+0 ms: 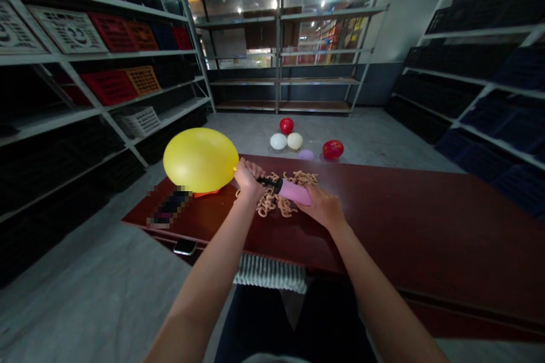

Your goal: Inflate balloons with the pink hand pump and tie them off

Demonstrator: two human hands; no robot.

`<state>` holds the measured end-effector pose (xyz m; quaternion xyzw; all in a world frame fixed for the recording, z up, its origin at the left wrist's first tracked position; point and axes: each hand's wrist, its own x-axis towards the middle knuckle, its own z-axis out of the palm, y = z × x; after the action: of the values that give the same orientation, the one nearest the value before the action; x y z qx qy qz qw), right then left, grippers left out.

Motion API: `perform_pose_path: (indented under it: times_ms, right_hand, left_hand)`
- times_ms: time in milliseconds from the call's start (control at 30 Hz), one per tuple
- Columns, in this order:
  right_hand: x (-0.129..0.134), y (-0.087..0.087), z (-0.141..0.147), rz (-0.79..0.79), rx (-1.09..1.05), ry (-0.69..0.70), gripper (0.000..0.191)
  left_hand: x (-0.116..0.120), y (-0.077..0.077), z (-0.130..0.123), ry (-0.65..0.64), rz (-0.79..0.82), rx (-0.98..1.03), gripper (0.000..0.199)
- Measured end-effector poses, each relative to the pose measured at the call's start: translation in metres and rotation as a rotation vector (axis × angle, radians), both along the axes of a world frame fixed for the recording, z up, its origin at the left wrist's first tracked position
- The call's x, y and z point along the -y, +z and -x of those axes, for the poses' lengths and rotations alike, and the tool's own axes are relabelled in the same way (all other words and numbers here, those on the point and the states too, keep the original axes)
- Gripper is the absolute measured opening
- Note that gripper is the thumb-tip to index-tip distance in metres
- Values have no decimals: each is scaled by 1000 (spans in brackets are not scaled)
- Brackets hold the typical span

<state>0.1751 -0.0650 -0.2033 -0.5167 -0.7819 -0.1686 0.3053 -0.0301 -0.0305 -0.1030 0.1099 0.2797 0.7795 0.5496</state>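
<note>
Over bench (404, 210), near pixelated dark item (171, 207): yellow balloon (200, 160), swollen, neck at left hand (249, 177). Left hand closed around black end of pink pump (294, 191). Underneath: tan curled pieces (267, 204). Beyond, on floor (366, 130): white balloon (278, 141), red balloons (286, 125). Right hand (324, 207) wrapped around pump's pink end.

Both bare forearms reaching forward, converging, left hand (249, 177) and right hand (324, 206) curled in grips.
</note>
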Motion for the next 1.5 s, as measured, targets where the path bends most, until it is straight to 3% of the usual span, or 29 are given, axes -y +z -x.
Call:
perform_pose_path:
  times_ms: [300, 533, 667, 867, 1167, 1300, 1500]
  right_hand:
    - [6, 8, 5, 27, 25, 63, 42]
    - [5, 9, 6, 72, -15, 60, 41]
    - [3, 11, 3, 105, -92, 0, 40]
    - [-3, 11, -1, 103, -166, -74, 41]
    - [-5, 13, -3, 149, -248, -168, 45]
    - [-6, 14, -3, 184, -253, -171, 47]
    - [-4, 14, -1, 94, -150, -102, 54]
  left_hand:
    - [10, 19, 55, 37, -41, -49, 46]
    - [10, 49, 90, 43, -85, -118, 46]
    - [6, 60, 73, 109, -76, -132, 48]
    - [-5, 62, 20, 84, -81, -158, 49]
    - [-17, 20, -64, -26, -80, -173, 49]
    - [-17, 14, -68, -35, -72, -178, 49]
    - [-9, 12, -49, 7, -22, -128, 49]
